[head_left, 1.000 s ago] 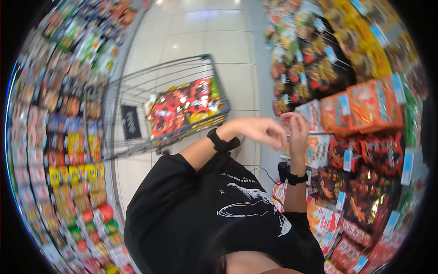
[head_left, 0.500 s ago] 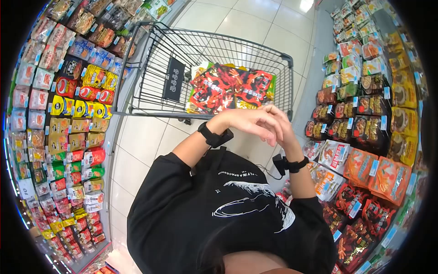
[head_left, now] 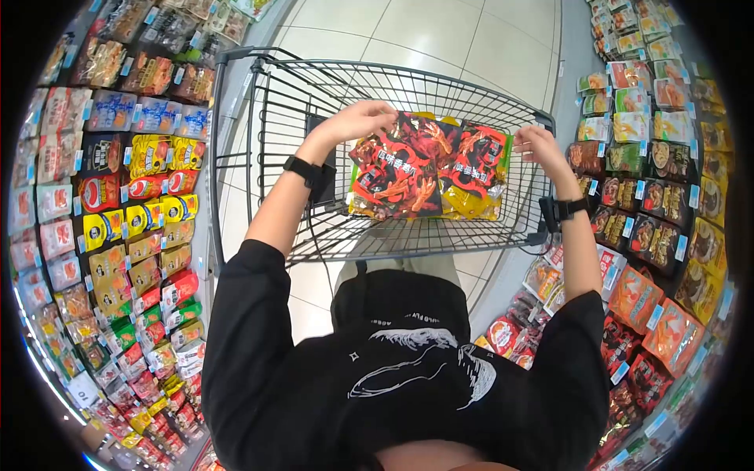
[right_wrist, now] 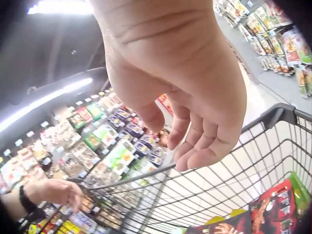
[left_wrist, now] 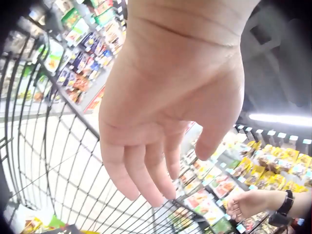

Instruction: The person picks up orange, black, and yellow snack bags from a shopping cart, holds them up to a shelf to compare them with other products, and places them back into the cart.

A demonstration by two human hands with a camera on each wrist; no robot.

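1. Left grip [head_left: 360,122] and right grip [head_left: 543,151] are hanging loose, thumbs apart from fingers, holding nothing.
2. Red bags [head_left: 399,169] are lying in the cart [right_wrist: 279,114].
3. Bags are probably needing gentle, two-sided holding.

Pale tiled floor [head_left: 424,27]; stocked shelving [head_left: 577,55] both sides; bright strip light [left_wrist: 280,119]; dark surface above, probably ceiling [right_wrist: 68,63].

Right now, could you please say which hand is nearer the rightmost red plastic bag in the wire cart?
Right hand: near that bag, off its right edge; left hand: farther, beyond its left edge.
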